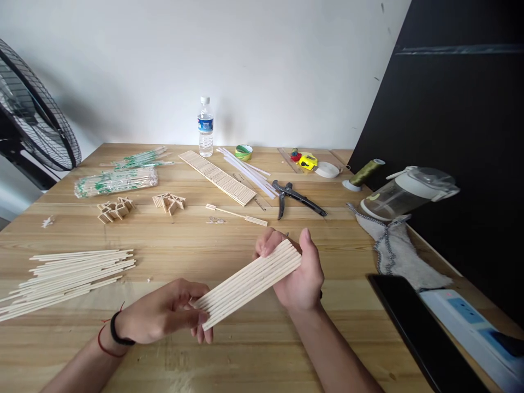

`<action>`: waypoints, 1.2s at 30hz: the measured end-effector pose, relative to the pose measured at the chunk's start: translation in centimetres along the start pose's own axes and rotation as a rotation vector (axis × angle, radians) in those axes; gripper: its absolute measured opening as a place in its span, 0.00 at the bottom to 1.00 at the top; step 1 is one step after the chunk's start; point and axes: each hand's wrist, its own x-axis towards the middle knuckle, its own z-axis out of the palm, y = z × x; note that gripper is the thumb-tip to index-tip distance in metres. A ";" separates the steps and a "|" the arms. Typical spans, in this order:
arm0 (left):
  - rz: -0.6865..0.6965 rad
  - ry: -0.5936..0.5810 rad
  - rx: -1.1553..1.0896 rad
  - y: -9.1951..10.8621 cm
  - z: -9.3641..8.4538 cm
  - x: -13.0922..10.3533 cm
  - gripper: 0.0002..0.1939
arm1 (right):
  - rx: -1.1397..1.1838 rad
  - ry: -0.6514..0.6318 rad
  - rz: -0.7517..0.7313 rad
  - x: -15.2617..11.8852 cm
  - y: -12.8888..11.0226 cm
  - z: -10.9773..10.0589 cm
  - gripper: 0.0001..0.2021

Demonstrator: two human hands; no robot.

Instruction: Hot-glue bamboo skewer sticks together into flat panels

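A flat panel of pale wooden sticks (249,286), laid side by side, is held tilted above the table between both hands. My left hand (164,311) pinches its lower left end, thumb on top and fingers beneath. At the upper right end, my right hand (297,273) cups the panel from below, its fingertips over the far edge and its thumb sticking up. A loose pile of similar thin sticks (73,278) lies to the left. Beyond the hands rests a thin stick piece with thicker ends (237,214).
A slatted stick strip (216,177), small stick clusters (117,209), bagged sticks (117,182), white strips (249,170), black pliers-like cutter (298,197) and water bottle (205,128) stand farther back. Phone (421,333), power strip (470,333), cloth (399,248) and clear jug (409,191) line the right.
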 end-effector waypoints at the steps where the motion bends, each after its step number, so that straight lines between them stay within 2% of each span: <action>1: 0.003 0.001 0.003 -0.1 0.2 0.1 0.20 | 0.042 0.020 0.010 0.1 0.0 0.1 0.33; 6: 0.023 0.024 0.014 -0.4 1.1 0.7 0.23 | 0.296 0.111 0.131 0.5 -0.2 0.1 0.35; 9: 0.041 0.040 0.020 -0.3 1.6 0.7 0.23 | 0.415 0.086 0.206 0.6 -0.1 0.2 0.35; 14: 0.019 0.036 0.051 0.5 2.5 0.6 0.23 | 0.477 0.070 0.239 0.3 0.5 0.3 0.34; 19: -0.035 0.043 0.132 0.6 3.7 0.9 0.28 | 0.448 0.110 0.231 0.1 0.7 0.4 0.31; 22: -0.045 0.072 0.152 0.4 3.9 1.1 0.29 | 0.407 0.092 0.214 0.0 0.6 0.4 0.31; 27: -0.003 0.092 0.065 0.1 3.4 0.9 0.26 | 0.318 0.035 0.218 -0.1 0.2 0.7 0.30; 31: 0.042 0.166 -0.019 -0.1 2.6 0.5 0.23 | 0.212 0.021 0.121 -0.3 0.0 0.9 0.30; 34: 0.101 0.217 -0.017 0.0 1.9 -0.1 0.22 | 0.073 -0.052 0.080 -0.5 -0.1 0.4 0.25; 36: 0.137 0.238 -0.034 0.1 1.5 -0.4 0.21 | -0.001 -0.184 0.111 -0.7 -0.1 0.0 0.26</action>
